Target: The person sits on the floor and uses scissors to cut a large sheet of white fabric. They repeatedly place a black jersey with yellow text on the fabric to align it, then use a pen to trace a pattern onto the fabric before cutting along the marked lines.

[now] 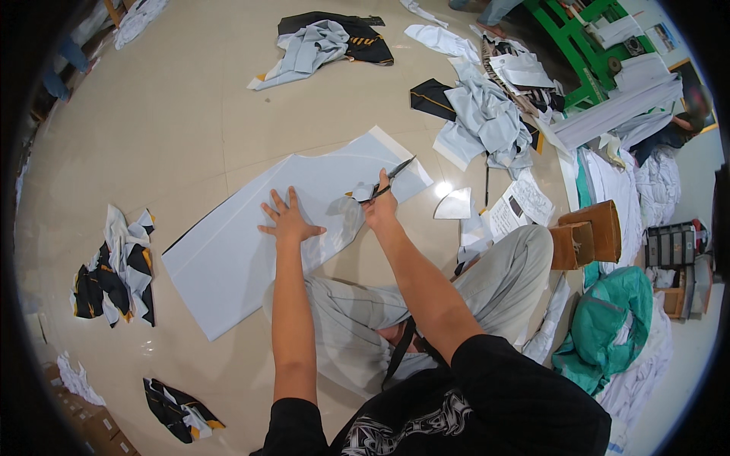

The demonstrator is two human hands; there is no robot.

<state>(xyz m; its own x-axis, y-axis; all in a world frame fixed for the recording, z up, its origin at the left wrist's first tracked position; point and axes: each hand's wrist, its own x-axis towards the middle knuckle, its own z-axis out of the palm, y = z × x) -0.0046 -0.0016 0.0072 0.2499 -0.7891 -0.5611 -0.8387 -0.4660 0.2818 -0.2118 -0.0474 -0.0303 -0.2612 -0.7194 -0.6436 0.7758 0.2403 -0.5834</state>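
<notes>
A long pale grey fabric panel lies flat on the floor in front of my crossed legs, with a white strip along its far right end. My left hand rests on the middle of it, fingers spread and palm down. In my right hand is a pair of scissors, gripped by the handles, the dark blades pointing up and to the right over the panel's right part. A small pale scrap shows beside the right hand's fingers; whether it is held too, I cannot tell.
Bundles of grey and black cloth lie at the left, lower left, far side and right. Printed paper, a cardboard box and a green bag are on my right. A person sits at the far right.
</notes>
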